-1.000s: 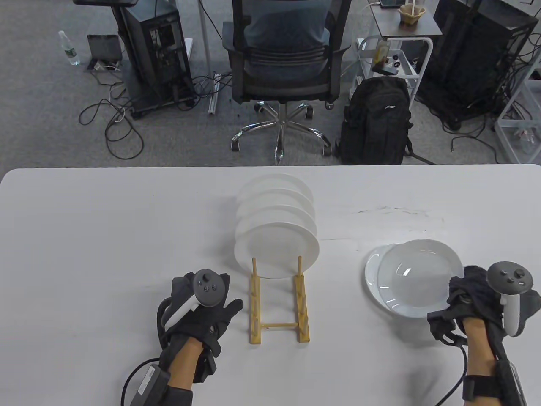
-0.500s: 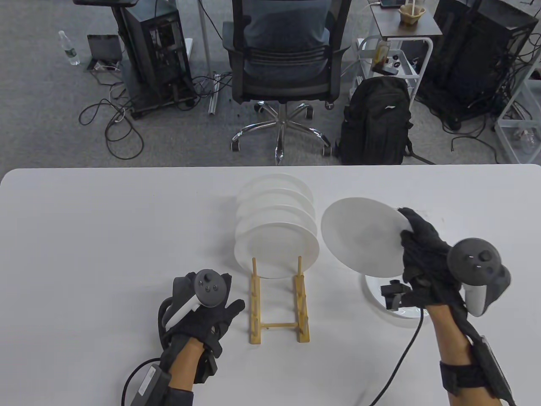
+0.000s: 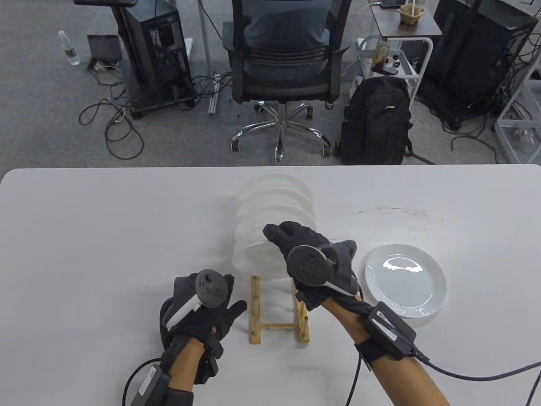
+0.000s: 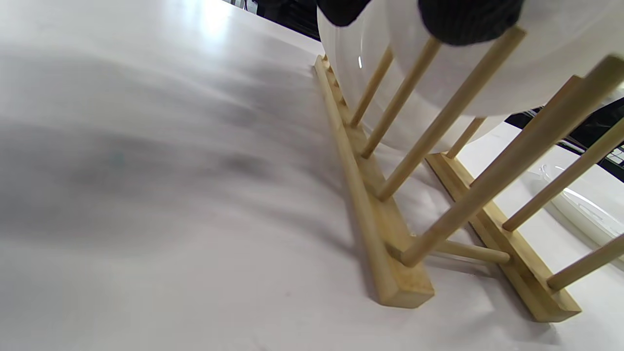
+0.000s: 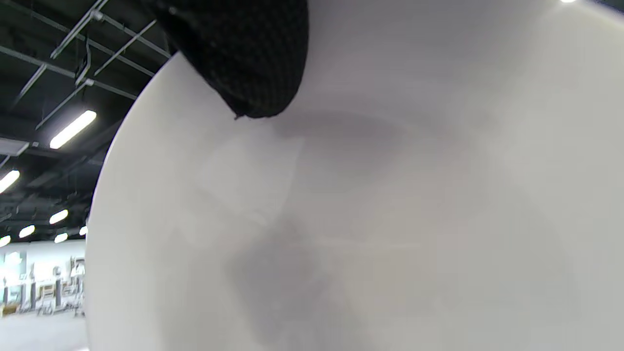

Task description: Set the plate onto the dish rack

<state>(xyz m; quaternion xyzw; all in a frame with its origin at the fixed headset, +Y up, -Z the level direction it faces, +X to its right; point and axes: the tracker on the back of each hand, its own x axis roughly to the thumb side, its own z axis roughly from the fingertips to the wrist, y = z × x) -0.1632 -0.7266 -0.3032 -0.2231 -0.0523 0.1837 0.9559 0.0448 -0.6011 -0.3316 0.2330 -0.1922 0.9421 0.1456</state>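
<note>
My right hand grips a white plate by its rim and holds it upright at the near end of the wooden dish rack, just in front of several white plates standing in the slots. In the right wrist view the plate fills the frame, with one gloved fingertip on it. My left hand rests open and empty on the table, just left of the rack. The left wrist view shows the rack's dowels with plates between them.
Another white plate lies flat on the white table right of the rack; it also shows in the left wrist view. Beyond the table's far edge stand an office chair and a black backpack.
My right hand lifted the top plate off the stack at the right, tipped it upright and carried it left to the rack's near end. One plate stays on the table. The left hand barely moved.
</note>
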